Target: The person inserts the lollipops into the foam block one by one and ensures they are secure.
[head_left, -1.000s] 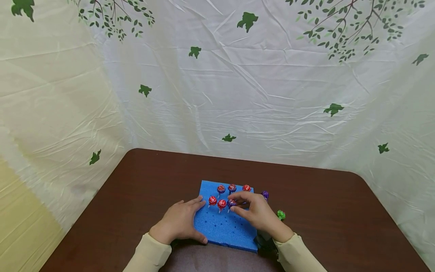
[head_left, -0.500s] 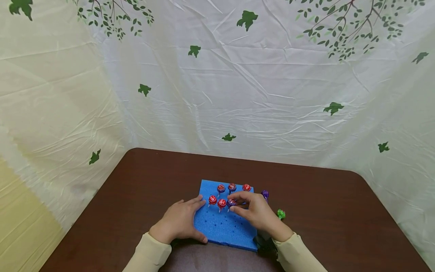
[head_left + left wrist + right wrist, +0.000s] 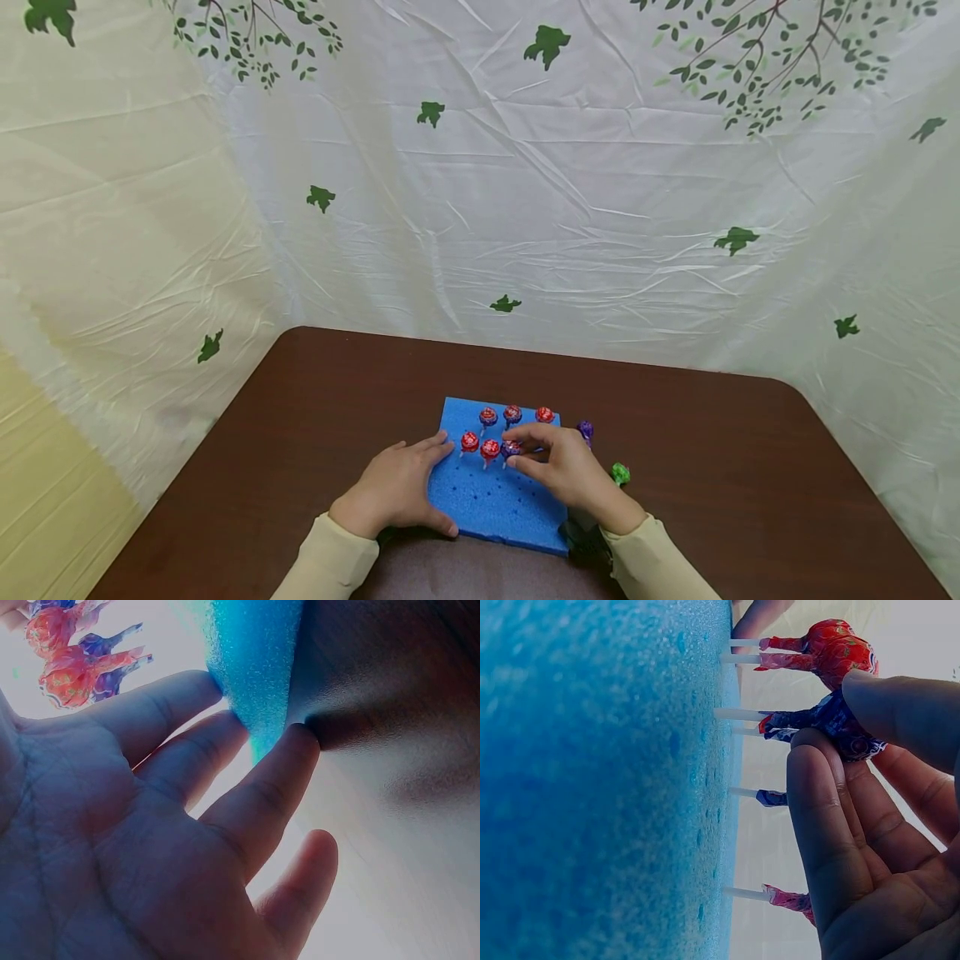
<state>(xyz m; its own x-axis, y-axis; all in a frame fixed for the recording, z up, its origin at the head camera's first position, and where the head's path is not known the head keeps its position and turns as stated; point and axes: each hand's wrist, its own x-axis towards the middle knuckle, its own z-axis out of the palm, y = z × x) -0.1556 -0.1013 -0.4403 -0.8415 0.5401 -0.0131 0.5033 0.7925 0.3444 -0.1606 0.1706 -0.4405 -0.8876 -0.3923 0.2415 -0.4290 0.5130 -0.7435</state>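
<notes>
A blue foam board (image 3: 487,508) with small holes lies on the table, several wrapped lollipops standing in it. My left hand (image 3: 401,483) rests along the board's left edge, fingers extended; in the left wrist view its fingertips touch the foam's side. My right hand (image 3: 562,467) pinches the wrapped head of a dark blue-purple lollipop (image 3: 821,716) between thumb and fingers. That lollipop's white stick meets the foam in the right wrist view. Just left of it stand two red lollipops, one (image 3: 490,450) nearer than the other (image 3: 469,442). Behind them is a back row, including a red lollipop (image 3: 545,414).
Right of the board, a purple lollipop (image 3: 586,429) and a green-wrapped one (image 3: 620,473) are partly hidden by my right hand. A dark object (image 3: 585,533) sits by the board's near right corner. The brown table (image 3: 360,392) ends at a leaf-patterned white curtain (image 3: 480,208).
</notes>
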